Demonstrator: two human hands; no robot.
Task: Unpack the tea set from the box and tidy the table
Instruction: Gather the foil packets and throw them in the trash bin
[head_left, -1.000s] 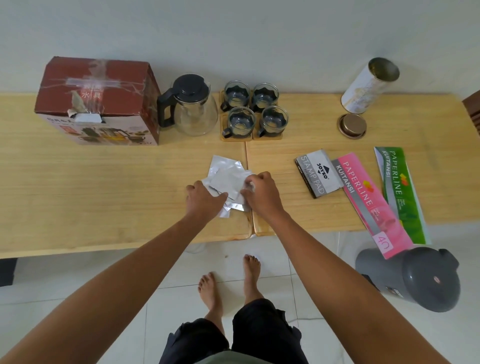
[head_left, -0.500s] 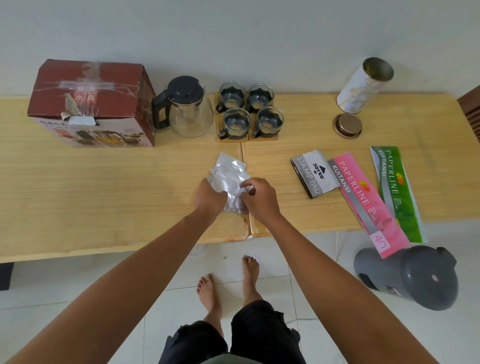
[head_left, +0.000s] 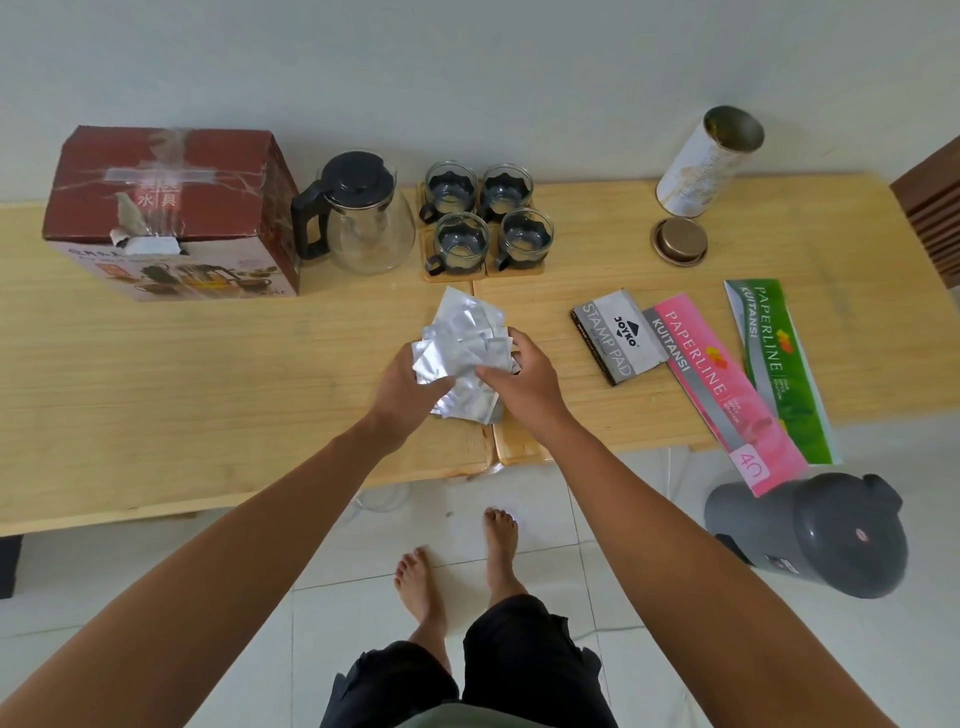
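Both hands are meeting over the middle of the table (head_left: 156, 364), gathering a loose bundle of silver foil packets (head_left: 460, 353). The left hand (head_left: 410, 392) is curling around the bundle's left side, its thumb lying on top of the foil. The right hand (head_left: 524, 379) is gripping the right side, thumb pressing on the packets and fingers wrapping their far edge. Whether the lowest packets are touching the wood cannot be told.

At about 10 o'clock from the hands, the red cardboard box (head_left: 171, 208) is sitting near the wall, its taped top closed. Just beside it, at 11 o'clock, the glass teapot (head_left: 363, 218) with a black lid and handle is standing upright. At 12 o'clock, four glass cups (head_left: 485, 221) in dark holders are standing in two rows on wooden coasters (head_left: 452, 275), packed closely together.

At 3 o'clock a grey stamp pad box (head_left: 618, 335) is lying flat, touching a pink receipt book (head_left: 722, 384) whose near end is overhanging the table edge. A green receipt book (head_left: 779, 364) is lying just beside that. At 2 o'clock an open cylindrical tin (head_left: 709, 166) is standing well apart from the hands, with its round lid (head_left: 680, 241) lying just in front of it. A grey thermos jug (head_left: 815, 535) is standing on the floor at 4 o'clock.
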